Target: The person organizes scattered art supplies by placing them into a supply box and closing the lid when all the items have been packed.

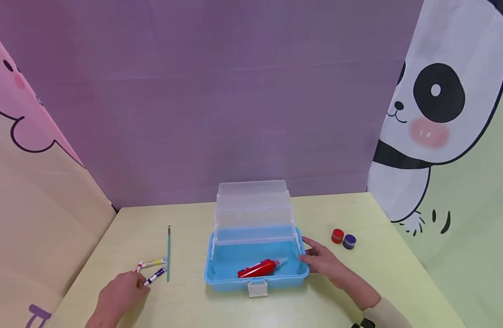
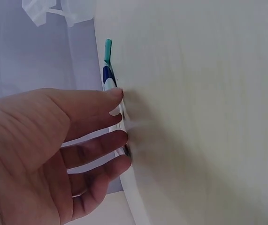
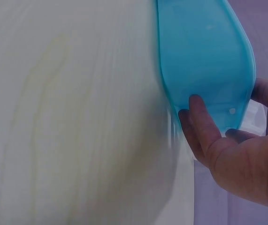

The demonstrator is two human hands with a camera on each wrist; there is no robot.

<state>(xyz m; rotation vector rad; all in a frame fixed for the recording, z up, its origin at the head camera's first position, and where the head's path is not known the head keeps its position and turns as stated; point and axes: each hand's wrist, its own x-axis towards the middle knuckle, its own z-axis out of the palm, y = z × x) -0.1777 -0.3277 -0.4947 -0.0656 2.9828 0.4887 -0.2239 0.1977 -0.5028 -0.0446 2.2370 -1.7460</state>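
My left hand [image 1: 122, 294] is low at the left, its fingers curled at small paint tubes. Its thumb and index finger pinch the end of a white and dark-blue paint tube [image 1: 155, 276]. A red-banded tube [image 1: 139, 267] touches that hand, and a yellow tube [image 1: 155, 263] lies just beyond. At the right side of an open light-blue plastic box [image 1: 227, 284], my right hand [image 1: 327, 266] holds the wall. In the right wrist view its thumb goes over the rim while other fingers [image 3: 203, 119] press the outer side. A red squeeze bottle [image 1: 259, 268] lies in the box.
A teal paintbrush [image 1: 168, 255] lies between the tubes and the box. The box's clear lid [image 1: 253, 200] stands raised at the back, near the purple wall [image 1: 235, 100]. To the right are a red paint pot [image 1: 337, 236] and a dark-blue one [image 1: 349, 241].
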